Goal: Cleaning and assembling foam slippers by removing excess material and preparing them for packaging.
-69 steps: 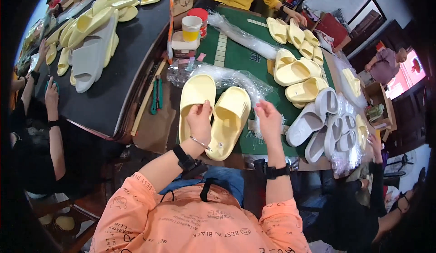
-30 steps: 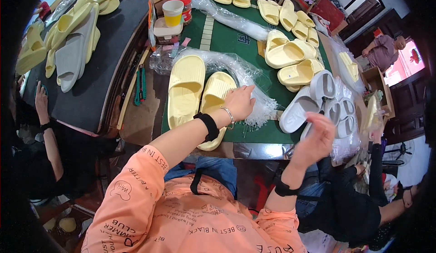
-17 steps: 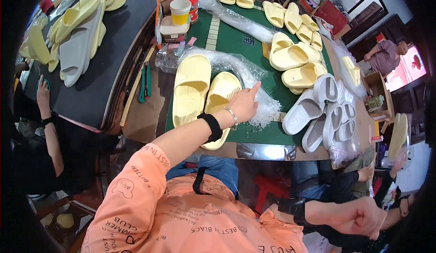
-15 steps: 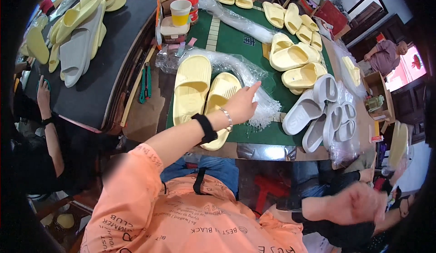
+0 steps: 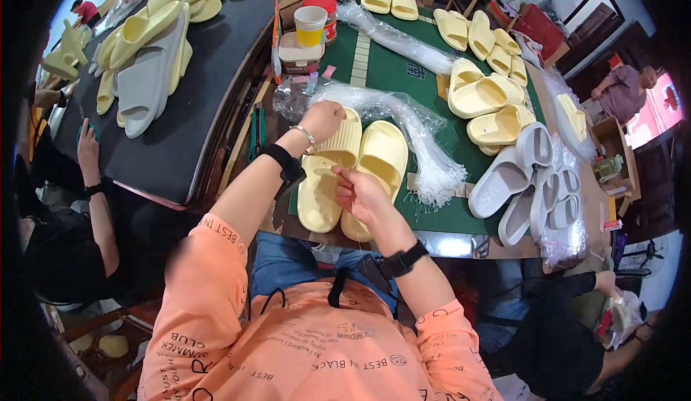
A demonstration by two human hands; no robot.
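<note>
A pair of pale yellow slide slippers lies before me, toes away. My left hand (image 5: 322, 126), fingers curled closed, is over the strap of the left slipper (image 5: 317, 203); whatever it grips is hidden. Between the two slippers my right hand (image 5: 362, 198) pinches a thin clear strand, hard to see, at the inner side of that strap. The right slipper (image 5: 389, 149) is partly behind this hand. Just beyond the pair, a bundle of thin clear plastic strands (image 5: 432, 160) spills from its clear bag.
More yellow slippers (image 5: 497, 92) and several grey slippers (image 5: 497, 181) cover the table's right side. A yellow-and-white cup (image 5: 309, 27) tops a lidded tub at the back left. A green-handled tool (image 5: 257, 131) lies left. Other people work around the tables.
My left hand has drawn back left from the strand bundle to the left slipper. My right hand has come in from the lower right to the slippers. The view has shifted slightly.
</note>
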